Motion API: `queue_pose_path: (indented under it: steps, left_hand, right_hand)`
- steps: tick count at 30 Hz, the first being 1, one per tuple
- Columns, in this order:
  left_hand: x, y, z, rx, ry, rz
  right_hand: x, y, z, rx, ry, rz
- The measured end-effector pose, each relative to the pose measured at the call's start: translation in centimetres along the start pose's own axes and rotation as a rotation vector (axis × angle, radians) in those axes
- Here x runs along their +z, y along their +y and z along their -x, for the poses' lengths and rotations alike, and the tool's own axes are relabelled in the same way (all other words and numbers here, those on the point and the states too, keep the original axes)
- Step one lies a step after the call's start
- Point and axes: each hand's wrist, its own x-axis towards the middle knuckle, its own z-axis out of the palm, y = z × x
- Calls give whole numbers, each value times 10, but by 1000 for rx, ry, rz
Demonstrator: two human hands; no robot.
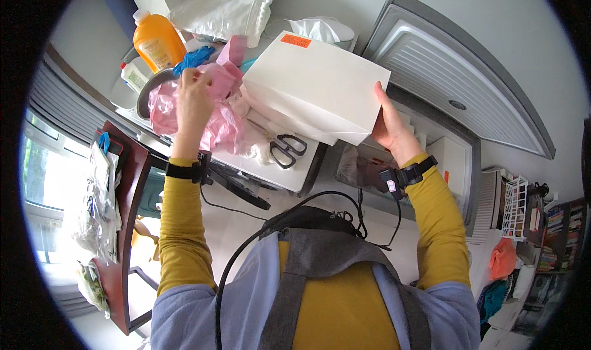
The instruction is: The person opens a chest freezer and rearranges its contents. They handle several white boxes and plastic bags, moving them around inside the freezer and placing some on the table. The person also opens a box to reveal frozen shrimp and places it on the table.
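My right hand (392, 126) grips the near right corner of a white box (318, 80) with an orange label on top. The box is tilted and lies partly over the white countertop and partly over the edge of an open chest freezer. My left hand (196, 94) is over a crumpled pink plastic bag (221, 126), its fingers bent down; whether they pinch the plastic cannot be told. A blue glove (196, 58) lies just beyond my left fingers. Black-handled scissors (288, 150) rest on the countertop between the bag and the box.
The chest freezer (471, 165) holds bagged items and white boxes; its ribbed lid (461, 73) stands raised. An orange bottle (158, 43), a metal bowl (144, 96) and clear plastic bags (221, 6) stand behind and left. A dark red table (129, 202) is at left. Black cables hang near my wrists.
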Motion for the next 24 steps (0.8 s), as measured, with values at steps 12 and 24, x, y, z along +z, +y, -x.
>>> queue_pose_path:
  steps: [12, 24]
  left_hand:
    - [64, 30, -10, -217, -416, 616]
    - [53, 25, -36, -294, -318, 1089]
  right_hand:
    - [13, 1, 8, -149, -13, 186]
    - [43, -17, -3, -197, -50, 167]
